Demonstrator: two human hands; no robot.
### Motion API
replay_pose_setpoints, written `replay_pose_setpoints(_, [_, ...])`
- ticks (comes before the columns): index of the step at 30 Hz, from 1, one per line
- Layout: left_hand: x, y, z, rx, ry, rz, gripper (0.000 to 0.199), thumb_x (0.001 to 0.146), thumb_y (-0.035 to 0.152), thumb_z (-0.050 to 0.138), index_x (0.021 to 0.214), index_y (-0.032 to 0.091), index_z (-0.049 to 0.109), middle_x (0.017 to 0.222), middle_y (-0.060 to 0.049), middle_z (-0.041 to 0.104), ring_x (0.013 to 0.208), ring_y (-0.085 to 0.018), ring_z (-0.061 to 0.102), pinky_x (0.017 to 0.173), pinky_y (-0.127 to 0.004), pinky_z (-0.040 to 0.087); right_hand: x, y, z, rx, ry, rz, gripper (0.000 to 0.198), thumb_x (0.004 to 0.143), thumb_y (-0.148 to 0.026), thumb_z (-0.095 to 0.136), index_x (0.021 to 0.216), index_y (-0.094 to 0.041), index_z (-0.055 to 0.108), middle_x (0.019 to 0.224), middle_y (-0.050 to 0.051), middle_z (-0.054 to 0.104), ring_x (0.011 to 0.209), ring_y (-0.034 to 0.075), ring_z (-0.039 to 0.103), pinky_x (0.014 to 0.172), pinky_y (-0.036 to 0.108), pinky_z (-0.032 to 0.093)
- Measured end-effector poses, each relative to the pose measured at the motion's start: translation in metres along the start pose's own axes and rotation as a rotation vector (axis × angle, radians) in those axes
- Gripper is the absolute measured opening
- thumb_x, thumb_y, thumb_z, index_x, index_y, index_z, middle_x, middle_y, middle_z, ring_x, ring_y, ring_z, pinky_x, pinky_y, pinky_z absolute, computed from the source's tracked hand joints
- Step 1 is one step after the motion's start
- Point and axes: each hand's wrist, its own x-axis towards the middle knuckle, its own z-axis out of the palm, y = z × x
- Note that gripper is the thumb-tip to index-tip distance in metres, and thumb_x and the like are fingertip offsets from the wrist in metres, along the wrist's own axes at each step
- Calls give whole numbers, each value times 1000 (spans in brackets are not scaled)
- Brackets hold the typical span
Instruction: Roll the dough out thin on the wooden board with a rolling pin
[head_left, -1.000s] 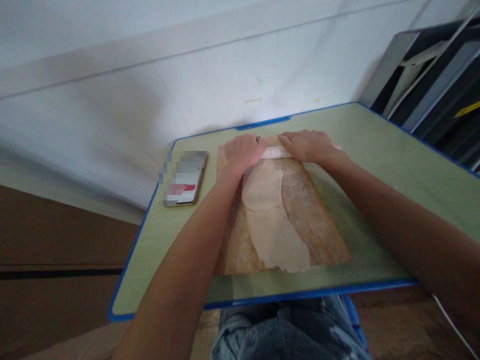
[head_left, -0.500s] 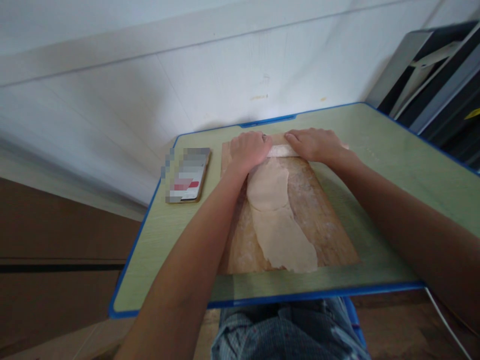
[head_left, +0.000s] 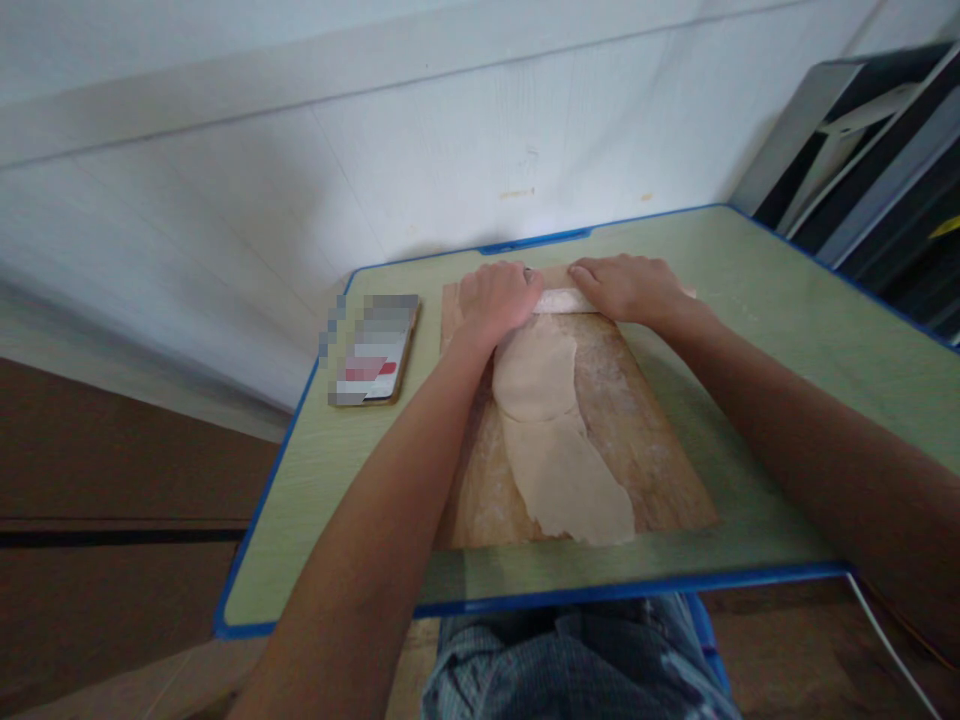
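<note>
Left to right: the phone (head_left: 373, 350) lies on the table (head_left: 787, 330), apart from the work. Your left hand (head_left: 495, 298) and right hand (head_left: 628, 288) press palm-down on the rolling pin (head_left: 561, 300), fingers curled over it, at the far end of the board (head_left: 652, 440). Over the last second the pin has barely moved; the dough (head_left: 551, 430) trails unchanged toward you, so the stroke has reached its far limit.

The board (head_left: 660, 470) lies centred on the worktop (head_left: 787, 340). The dough sheet (head_left: 555, 420) lies on the board, with the rolling pin (head_left: 561, 299) across its far end. The phone (head_left: 373, 350) lies left of the board.
</note>
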Motion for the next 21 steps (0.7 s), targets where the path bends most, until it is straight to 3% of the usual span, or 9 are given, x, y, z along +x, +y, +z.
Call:
replay_pose_setpoints(8, [0,0,2,4,25,-3,49,92,40,26,107,19,68,108,-11,68,100,-26,61,84,-37,43,0,2,4,-15,32,0,52,95,-40,19,122,-25,60,118,12,65,100,29,62,78,42,45])
replay_pose_setpoints(21, [-1,2,2,-30,35,-11,48,92,39,28,106,17,68,109,-12,67,103,-27,60,88,-38,42,1,3,5,-18,50,5,53,94,-42,18,121,-24,61,117,13,65,99,32,62,76,44,44])
